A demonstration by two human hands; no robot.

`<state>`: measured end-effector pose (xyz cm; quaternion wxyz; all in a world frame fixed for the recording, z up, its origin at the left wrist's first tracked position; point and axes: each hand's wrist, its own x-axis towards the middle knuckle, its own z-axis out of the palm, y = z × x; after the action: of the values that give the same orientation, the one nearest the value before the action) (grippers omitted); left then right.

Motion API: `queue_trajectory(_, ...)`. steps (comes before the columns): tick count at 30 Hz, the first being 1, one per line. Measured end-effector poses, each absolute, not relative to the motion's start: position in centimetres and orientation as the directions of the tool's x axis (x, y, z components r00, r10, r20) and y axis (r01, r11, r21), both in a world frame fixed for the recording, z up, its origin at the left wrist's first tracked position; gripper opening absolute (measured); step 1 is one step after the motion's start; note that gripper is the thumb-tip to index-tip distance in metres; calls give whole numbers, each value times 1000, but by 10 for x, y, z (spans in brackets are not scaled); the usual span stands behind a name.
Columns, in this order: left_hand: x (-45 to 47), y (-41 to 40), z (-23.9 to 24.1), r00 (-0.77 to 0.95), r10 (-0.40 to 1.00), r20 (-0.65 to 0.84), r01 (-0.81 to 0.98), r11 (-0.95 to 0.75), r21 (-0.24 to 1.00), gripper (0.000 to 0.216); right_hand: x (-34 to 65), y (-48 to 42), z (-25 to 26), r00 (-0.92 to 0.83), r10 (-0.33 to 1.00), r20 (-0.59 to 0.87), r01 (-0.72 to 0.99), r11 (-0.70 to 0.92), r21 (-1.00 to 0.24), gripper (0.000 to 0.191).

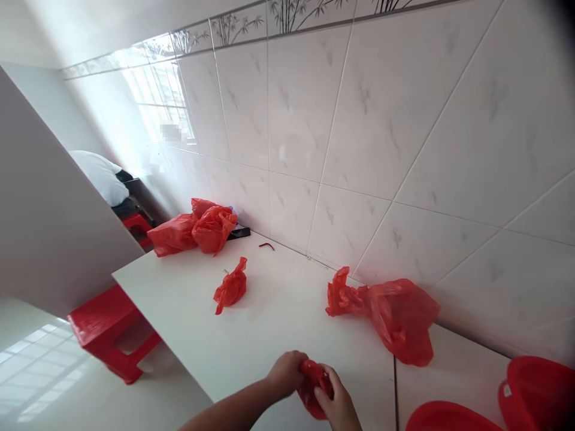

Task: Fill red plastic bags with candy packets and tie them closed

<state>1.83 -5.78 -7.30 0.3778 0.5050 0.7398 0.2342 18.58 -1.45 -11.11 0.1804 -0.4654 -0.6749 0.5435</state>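
Your left hand (pixel 287 374) and right hand (pixel 338 395), close together, clasp crinkled red plastic bag (pixel 309 396) above smooth white table (pixel 278 323). Ahead of you, flat surface spreads between small crumpled bag (pixel 232 288) and larger billowy bag (pixel 406 317); glossy tiled wall (pixel 296 131) borders far edge.

a plain room with tiled wall (pixel 296 120), table (pixel 278 326), stool (pixel 101 314).

White tabletop (pixel 287 311) | bunched red bags (pixel 175 234) | black slab (pixel 239 233) | red strip (pixel 268 245) | small bag (pixel 232 288) | large bag (pixel 402 320) over seam (pixel 396 395)
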Motion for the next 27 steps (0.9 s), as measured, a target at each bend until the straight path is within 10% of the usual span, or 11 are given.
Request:
queue_trajectory(15, -124, -64, -55, -828, 561, 12, 417, 601, 682, 60, 222, -29, -169, -458, 747, -481, 682, -52, -729, 31)
queue_trajectory(27, -39, -5, -84, -299, 947, -115, 827, 317, 464, 63, 207, -37, -110, -138, 748, -649, 986, 169, -16, 73)
